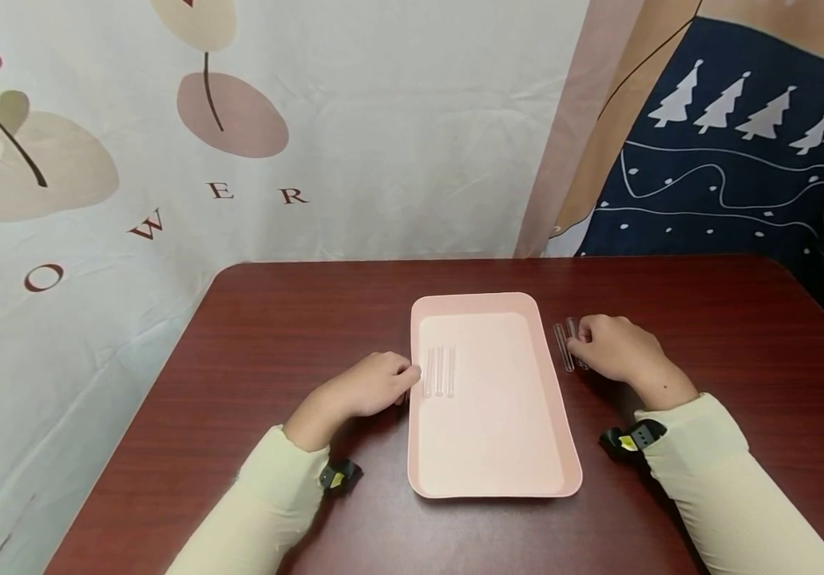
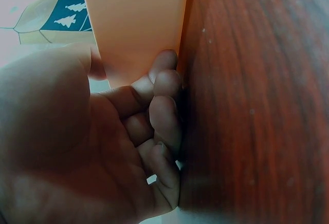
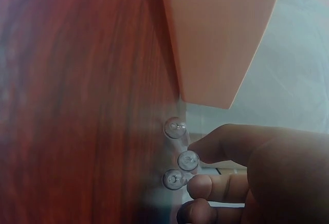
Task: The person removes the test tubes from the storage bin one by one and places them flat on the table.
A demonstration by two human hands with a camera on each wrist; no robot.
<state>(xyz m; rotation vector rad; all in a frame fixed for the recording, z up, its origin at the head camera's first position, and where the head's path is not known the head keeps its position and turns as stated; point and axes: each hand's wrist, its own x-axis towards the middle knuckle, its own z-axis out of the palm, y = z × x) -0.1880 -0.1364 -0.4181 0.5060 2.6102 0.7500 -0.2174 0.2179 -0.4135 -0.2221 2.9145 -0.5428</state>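
A pink tray [image 1: 491, 455] lies on the table with a few clear test tubes [image 1: 439, 371] side by side near its left wall. At the tray's left rim is my left hand [image 1: 372, 382], its thumb at the rim and its curled fingers [image 2: 165, 113] against the outer wall. Right of the tray, my right hand [image 1: 619, 347] pinches a clear test tube [image 3: 188, 160] between thumb and finger. Two more tubes lie close by: one tube [image 3: 175, 127] nearer the tray, another tube [image 3: 174, 179] under the fingers.
The dark red wooden table [image 1: 297, 311] extends around the tray. Behind it hangs a pale printed curtain [image 1: 398, 160], with a navy cloth [image 1: 714, 176] patterned with trees at the right. Black straps with small devices [image 1: 633, 439] sit at both wrists.
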